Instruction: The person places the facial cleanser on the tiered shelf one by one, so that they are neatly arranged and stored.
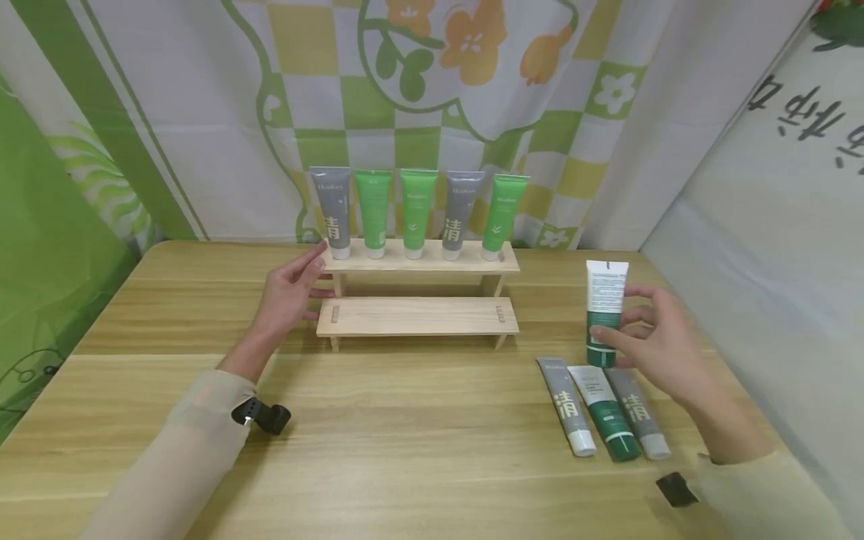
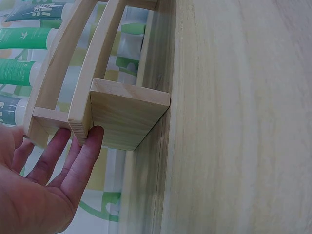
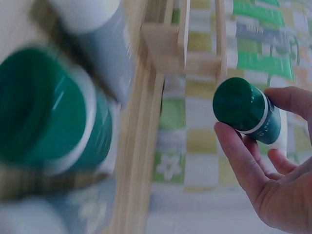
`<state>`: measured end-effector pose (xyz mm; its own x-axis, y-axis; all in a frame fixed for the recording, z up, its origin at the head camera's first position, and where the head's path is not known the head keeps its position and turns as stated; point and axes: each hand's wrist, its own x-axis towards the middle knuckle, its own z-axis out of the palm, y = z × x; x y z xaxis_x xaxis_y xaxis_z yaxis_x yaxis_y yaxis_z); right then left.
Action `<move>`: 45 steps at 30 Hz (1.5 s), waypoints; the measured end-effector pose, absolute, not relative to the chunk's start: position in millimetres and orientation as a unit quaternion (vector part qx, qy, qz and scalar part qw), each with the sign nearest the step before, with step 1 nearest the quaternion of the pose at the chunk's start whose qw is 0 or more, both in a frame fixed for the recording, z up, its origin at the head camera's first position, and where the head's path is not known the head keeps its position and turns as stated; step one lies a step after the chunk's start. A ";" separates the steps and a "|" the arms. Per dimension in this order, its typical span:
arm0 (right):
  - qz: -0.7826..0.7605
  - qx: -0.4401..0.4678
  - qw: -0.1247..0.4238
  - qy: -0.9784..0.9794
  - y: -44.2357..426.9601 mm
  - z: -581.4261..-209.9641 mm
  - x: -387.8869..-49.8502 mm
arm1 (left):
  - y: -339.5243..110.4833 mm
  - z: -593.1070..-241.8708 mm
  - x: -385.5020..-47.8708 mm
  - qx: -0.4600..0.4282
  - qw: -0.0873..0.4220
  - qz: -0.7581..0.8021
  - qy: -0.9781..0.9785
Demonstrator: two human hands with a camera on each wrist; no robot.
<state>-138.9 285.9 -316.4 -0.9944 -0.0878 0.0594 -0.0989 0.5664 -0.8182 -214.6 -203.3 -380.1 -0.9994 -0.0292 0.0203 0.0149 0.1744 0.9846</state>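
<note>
My left hand [image 1: 290,289] touches the left end of a two-tier wooden stand [image 1: 415,315]. Its fingers [image 2: 87,158] reach to the end of the lower board in the left wrist view. The right hand [image 1: 658,337] grips a white and green squeeze tube [image 1: 606,300], held cap down between thumb and fingers; its dark green cap [image 3: 236,103] faces the right wrist camera. Below it on the table lie a grey tube [image 1: 563,397], a white and green tube [image 1: 604,412] and another grey tube [image 1: 637,412], side by side.
Several grey and green tubes [image 1: 418,210] stand cap down in a row on the upper board [image 1: 432,264]. Behind the wooden table [image 1: 378,450] hangs a patterned curtain [image 1: 364,97]. A white panel with dark lettering [image 1: 776,195] rises along the right side.
</note>
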 end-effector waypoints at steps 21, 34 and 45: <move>0.527 0.114 0.056 -0.841 143.3 -325.3 -168.7 | -203.4 -381.6 -215.6 -0.005 0.024 -0.639 -0.769; 0.534 0.162 0.078 -0.826 77.0 -342.0 -182.9 | -205.0 -380.7 -214.8 -0.007 0.026 -0.638 -0.770; 0.566 0.172 0.113 -0.798 29.0 -358.9 -188.4 | -204.6 -380.7 -214.7 -0.012 0.026 -0.641 -0.767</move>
